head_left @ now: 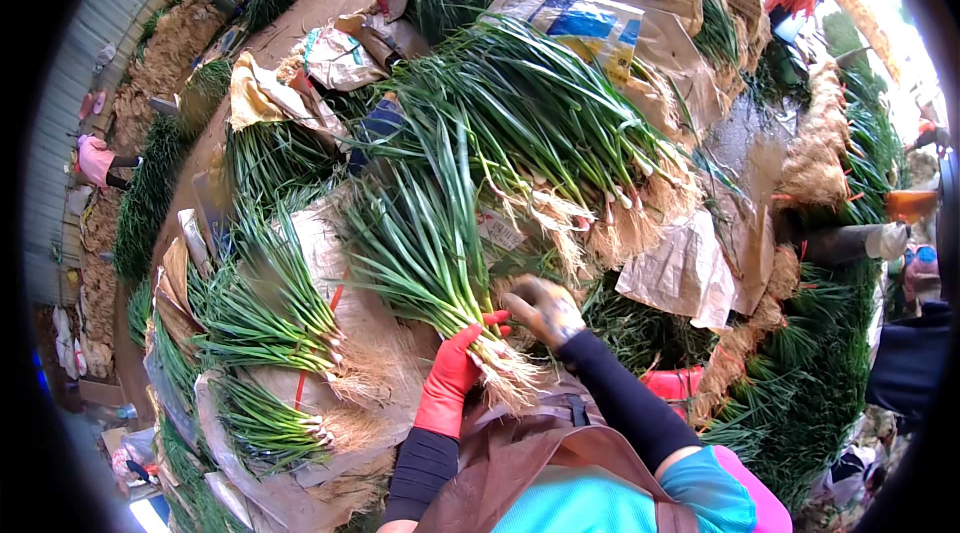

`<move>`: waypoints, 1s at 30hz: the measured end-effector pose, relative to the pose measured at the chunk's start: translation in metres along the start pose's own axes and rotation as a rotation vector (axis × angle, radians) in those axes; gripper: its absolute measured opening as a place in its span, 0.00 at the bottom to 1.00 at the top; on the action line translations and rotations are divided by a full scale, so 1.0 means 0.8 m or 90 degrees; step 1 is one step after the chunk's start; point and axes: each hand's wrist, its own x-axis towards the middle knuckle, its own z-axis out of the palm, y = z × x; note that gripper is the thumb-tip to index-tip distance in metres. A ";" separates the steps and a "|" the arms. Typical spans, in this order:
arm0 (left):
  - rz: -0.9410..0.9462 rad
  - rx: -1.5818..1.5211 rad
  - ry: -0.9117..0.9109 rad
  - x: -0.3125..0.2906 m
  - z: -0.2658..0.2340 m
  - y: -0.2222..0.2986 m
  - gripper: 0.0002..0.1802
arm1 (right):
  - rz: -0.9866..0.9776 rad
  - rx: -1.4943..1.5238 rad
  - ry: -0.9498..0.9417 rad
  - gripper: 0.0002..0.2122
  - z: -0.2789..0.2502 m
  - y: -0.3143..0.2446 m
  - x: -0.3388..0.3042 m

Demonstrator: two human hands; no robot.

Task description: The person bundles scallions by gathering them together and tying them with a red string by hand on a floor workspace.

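Note:
My left hand [451,373], in a red glove, is closed round the lower stems of a bunch of green onions [430,243]. Their pale, stringy roots point toward me and the long leaves stretch away. Just right of the bunch is my right hand [545,311] in a stained, light-coloured glove. Its fingers are bent and somewhat apart, with nothing visible in them. Beyond both hands lies a large loose heap of green onions [550,103], roots toward me. At the left, two smaller bunches, an upper one [280,318] and a lower one [270,420], rest near red ties [301,389].
Brown paper sheeting [385,338] lies under the left bunches. A crumpled paper sack [685,268] and a red object [672,385] are to the right. Rows of onions [800,403] line the right side. Other people, one in pink [95,161], are farther off.

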 end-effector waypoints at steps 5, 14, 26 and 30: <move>0.006 0.080 0.119 -0.011 0.015 -0.007 0.22 | -0.040 -0.190 -0.053 0.15 0.024 -0.007 0.046; 0.096 -0.197 -0.119 -0.020 0.012 -0.004 0.17 | 0.030 0.498 -0.029 0.11 0.051 0.056 0.002; 0.105 -0.152 -0.137 -0.017 -0.006 -0.002 0.22 | -0.127 -0.359 -0.157 0.10 0.020 0.066 -0.014; 0.000 -0.171 -0.049 -0.022 -0.032 -0.020 0.24 | -0.206 -0.189 0.032 0.18 0.055 -0.033 0.056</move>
